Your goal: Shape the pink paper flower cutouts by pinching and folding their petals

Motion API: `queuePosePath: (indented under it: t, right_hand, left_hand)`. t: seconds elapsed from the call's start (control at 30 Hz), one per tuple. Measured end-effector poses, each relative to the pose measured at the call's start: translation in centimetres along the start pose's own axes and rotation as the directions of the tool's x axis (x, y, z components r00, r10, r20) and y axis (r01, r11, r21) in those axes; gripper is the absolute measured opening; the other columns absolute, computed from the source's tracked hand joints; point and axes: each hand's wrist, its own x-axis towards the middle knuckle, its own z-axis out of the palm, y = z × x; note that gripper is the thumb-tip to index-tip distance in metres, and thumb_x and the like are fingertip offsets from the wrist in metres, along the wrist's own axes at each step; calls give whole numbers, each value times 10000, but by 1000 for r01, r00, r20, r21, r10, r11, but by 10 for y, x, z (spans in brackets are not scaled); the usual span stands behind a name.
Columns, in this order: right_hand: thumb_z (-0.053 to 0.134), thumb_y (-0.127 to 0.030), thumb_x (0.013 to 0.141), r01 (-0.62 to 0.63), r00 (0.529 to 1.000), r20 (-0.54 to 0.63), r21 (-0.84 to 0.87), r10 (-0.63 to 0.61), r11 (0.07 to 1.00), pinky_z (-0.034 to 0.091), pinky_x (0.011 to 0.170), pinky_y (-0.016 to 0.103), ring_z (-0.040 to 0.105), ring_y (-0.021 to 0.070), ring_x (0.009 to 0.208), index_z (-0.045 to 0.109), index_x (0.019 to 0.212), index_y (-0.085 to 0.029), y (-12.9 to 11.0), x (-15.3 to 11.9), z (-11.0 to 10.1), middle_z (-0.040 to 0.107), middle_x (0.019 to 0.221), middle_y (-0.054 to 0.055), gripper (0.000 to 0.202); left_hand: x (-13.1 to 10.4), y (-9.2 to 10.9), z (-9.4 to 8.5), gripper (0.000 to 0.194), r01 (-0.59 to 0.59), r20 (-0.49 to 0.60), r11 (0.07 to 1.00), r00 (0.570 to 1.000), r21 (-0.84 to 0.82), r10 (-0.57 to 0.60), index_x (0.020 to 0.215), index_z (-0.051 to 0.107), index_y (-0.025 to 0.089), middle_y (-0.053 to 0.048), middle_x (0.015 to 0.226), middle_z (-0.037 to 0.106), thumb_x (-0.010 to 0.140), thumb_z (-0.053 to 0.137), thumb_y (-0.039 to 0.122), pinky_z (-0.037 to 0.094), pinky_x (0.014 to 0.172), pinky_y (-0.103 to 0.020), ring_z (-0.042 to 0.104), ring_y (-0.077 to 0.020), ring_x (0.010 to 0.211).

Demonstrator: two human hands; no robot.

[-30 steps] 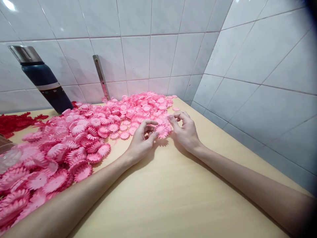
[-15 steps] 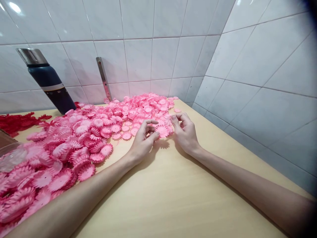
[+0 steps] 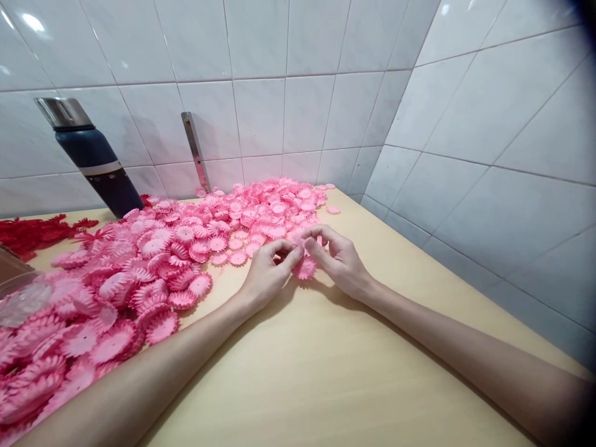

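Above the pale wooden table [image 3: 288, 372], my left hand [image 3: 270, 270] has its thumb and forefinger pinched on a pink scalloped flower piece [image 3: 305, 268]. The piece hangs between my two hands, just below the fingertips. My right hand [image 3: 338, 257] is closed close beside it, its fingertips nearly meeting the left ones. Something pale pink shows at the right fingertips, too blurred to make out. Behind and to the left of my hands spreads a large pile of similar pink flower pieces [image 3: 153, 245].
A dark blue bottle [image 3: 105, 167] with a steel lid stands at the back left. Red pieces [image 3: 35, 233] and a clear plastic bag [image 3: 25, 301] lie at the left. A metal strip [image 3: 194, 149] is on the tiled wall [image 3: 261, 115].
My right hand has moved left and slightly down, towards my left hand. The fingertips have come together, and the left fingers have closed. The flower piece hangs slightly lower.
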Motion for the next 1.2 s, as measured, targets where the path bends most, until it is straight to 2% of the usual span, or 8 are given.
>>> queuePosePath:
  t: [0.1, 0.23, 0.4, 0.53, 0.7, 0.83, 1.0, 1.2]
  right_hand:
    - [685, -415, 794, 18, 999, -47, -64, -21, 998, 449, 751, 329, 570, 195, 814, 629, 808, -206, 2, 1, 0, 639, 833, 37, 217]
    - [630, -408, 835, -124, 970, -208, 16, 124, 992, 397, 577, 288, 474, 132, 595, 602, 692, -187, 8, 3, 0, 572, 687, 4, 265]
    - [652, -396, 819, -114, 986, -110, 86, 123, 990, 392, 565, 284, 466, 128, 585, 613, 687, -183, 8, 2, 0, 563, 668, 0, 253]
    - [659, -408, 811, -125, 977, -159, 114, 142, 986, 391, 562, 289, 461, 129, 576, 604, 670, -187, 7, 2, -1, 556, 657, -1, 268]
    - [667, -345, 808, -65, 993, -99, 36, 68, 997, 387, 597, 301, 476, 141, 615, 618, 671, -189, 4, 2, 0, 570, 656, 4, 214]
    - [668, -357, 808, -78, 990, -110, 67, 85, 995, 411, 600, 303, 497, 141, 608, 636, 692, -185, 3, 1, 0, 588, 672, 9, 210]
    - [689, -399, 786, -169, 968, -160, 159, 195, 973, 425, 572, 296, 502, 134, 580, 643, 676, -181, 5, 2, -2, 591, 667, 10, 249]
    - [693, -378, 773, -125, 977, -161, 81, 137, 989, 416, 580, 300, 505, 145, 603, 649, 668, -184, 5, 3, -1, 612, 681, 22, 225]
  left_hand:
    - [-1, 0, 0, 207, 5, 9, 1000, 1000, -10, -5, 752, 633, 118, -26, 708, 609, 820, 608, 312, 431, 614, -229, 536, -111, 634]
    - [-2, 2, 2, 215, 57, 58, 998, 997, -23, -56, 921, 658, 114, -37, 738, 635, 803, 630, 292, 443, 624, -230, 568, -123, 664]
    - [-3, 1, 2, 145, 49, 71, 998, 996, 45, -52, 829, 664, 127, -6, 661, 592, 792, 575, 234, 411, 585, -231, 497, -106, 586]
    - [-1, 1, 1, 86, 72, 13, 995, 997, 66, -73, 718, 608, 151, 10, 637, 571, 749, 529, 167, 403, 582, -227, 497, -111, 595]
    - [-2, 3, 1, 56, 102, -39, 993, 994, -66, -105, 785, 562, 162, 12, 655, 581, 793, 535, 211, 419, 572, -227, 523, -107, 587]
    - [-3, 2, 2, 240, 87, 23, 990, 996, -110, -85, 921, 587, 144, -20, 713, 627, 788, 643, 336, 443, 603, -244, 585, -134, 657]
    - [-1, -2, 1, 187, 16, 61, 999, 998, 39, -18, 744, 631, 124, -4, 642, 554, 821, 606, 293, 368, 563, -236, 465, -98, 591]
    - [-1, 0, 1, 198, 19, 43, 998, 999, 68, -22, 695, 621, 135, 1, 613, 537, 823, 584, 282, 352, 545, -237, 455, -105, 579]
